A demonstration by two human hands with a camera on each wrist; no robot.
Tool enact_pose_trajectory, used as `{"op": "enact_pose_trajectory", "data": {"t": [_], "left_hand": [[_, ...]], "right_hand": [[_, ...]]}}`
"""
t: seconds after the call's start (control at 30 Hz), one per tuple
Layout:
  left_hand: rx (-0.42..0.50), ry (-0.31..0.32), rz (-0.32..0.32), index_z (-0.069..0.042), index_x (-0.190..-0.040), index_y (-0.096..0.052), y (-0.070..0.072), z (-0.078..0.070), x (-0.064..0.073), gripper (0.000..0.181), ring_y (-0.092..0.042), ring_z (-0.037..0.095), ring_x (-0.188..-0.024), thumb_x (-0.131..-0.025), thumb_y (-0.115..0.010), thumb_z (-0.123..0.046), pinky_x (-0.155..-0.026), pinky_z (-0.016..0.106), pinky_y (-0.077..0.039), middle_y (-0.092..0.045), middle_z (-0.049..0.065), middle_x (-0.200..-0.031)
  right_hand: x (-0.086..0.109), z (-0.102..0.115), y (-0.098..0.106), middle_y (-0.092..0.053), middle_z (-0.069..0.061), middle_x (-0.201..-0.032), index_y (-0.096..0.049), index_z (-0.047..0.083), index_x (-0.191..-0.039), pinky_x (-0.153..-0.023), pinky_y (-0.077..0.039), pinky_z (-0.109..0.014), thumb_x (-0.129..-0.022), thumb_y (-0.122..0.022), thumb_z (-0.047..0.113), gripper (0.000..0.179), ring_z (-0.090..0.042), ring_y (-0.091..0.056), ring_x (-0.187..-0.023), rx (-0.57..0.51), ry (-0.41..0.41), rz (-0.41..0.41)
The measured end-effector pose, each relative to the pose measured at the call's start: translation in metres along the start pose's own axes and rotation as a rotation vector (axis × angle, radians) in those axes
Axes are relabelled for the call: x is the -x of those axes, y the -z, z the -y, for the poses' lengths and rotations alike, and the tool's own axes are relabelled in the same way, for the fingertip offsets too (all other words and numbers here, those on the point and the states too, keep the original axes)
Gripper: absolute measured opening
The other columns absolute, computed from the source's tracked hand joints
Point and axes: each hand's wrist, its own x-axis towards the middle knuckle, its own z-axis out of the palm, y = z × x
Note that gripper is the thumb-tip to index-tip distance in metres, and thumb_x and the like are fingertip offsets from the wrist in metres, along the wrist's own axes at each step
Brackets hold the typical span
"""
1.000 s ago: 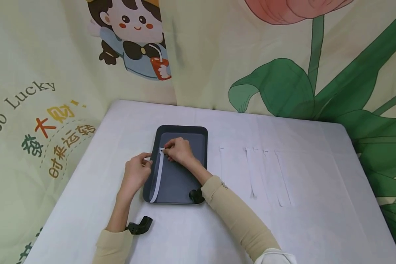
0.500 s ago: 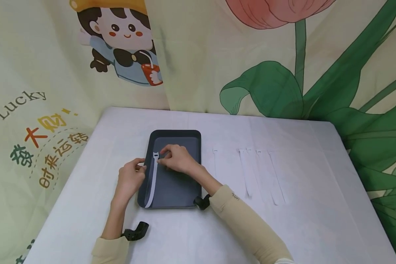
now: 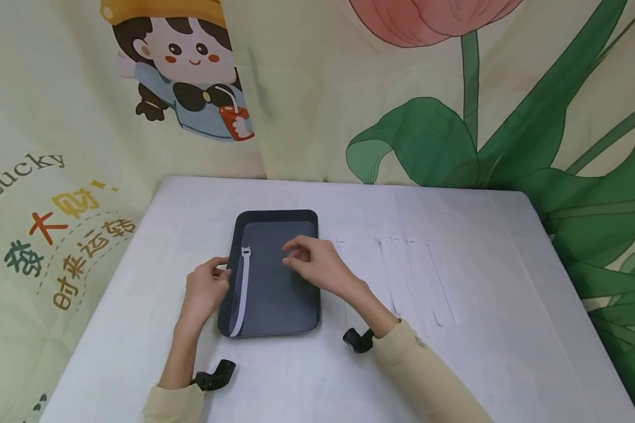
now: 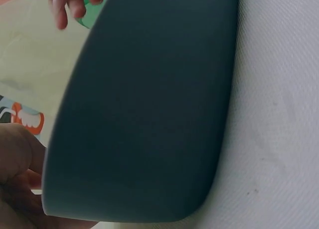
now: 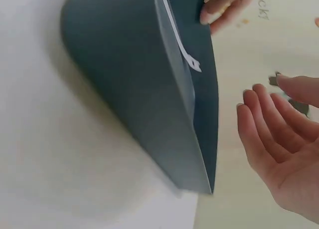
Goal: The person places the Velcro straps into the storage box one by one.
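A dark grey rectangular tray (image 3: 283, 282) lies on the white table. Inside, along its left wall, rests a white cable-tie-like strap (image 3: 244, 288) with a slotted head at the far end; the head (image 5: 193, 63) also shows in the right wrist view. My left hand (image 3: 206, 291) holds the tray's left rim between thumb and fingers; part of this grip is hidden. Over the right half of the tray hovers my right hand (image 3: 320, 264), its fingers (image 5: 264, 109) loosely bent and holding nothing, apart from the strap.
Several white straps (image 3: 388, 276) lie lengthwise on the white tabletop (image 3: 508, 352), right of the tray, hard to make out against it. A printed cloth backdrop (image 3: 307, 117) hangs behind the table. Each wrist wears a black camera.
The right hand has let go of the strap's head and moved right, away from it. The strap stays in the tray, and the left hand keeps to the rim. The head view has shifted slightly.
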Motion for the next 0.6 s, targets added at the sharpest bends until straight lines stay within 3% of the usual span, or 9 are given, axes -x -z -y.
{"op": "enact_pose_trajectory", "data": {"t": [0.3, 0.6], "left_hand": [[0.010, 0.006, -0.006, 0.008, -0.132, -0.063, -0.001, 0.000, 0.000, 0.037, -0.069, 0.035, -0.082, -0.098, -0.055, -0.004, -0.063, 0.032, -0.049, -0.073, 0.030, -0.103], [0.013, 0.007, -0.001, 0.008, -0.132, -0.063, -0.001, 0.002, 0.004, 0.037, -0.070, 0.035, -0.084, -0.098, -0.054, -0.005, -0.064, 0.032, -0.049, -0.072, 0.030, -0.104]], "right_hand": [[0.015, -0.021, 0.031, -0.074, -0.003, -0.092, -0.075, 0.008, -0.111, -0.068, -0.052, -0.028, -0.095, -0.072, 0.013, 0.017, -0.018, -0.066, -0.079, 0.051, -0.078, -0.185], [0.009, -0.058, 0.043, -0.073, -0.010, -0.088, -0.077, 0.004, -0.102, -0.065, -0.050, -0.029, -0.090, -0.077, 0.013, 0.015, -0.022, -0.066, -0.079, 0.083, -0.333, -0.318]]}}
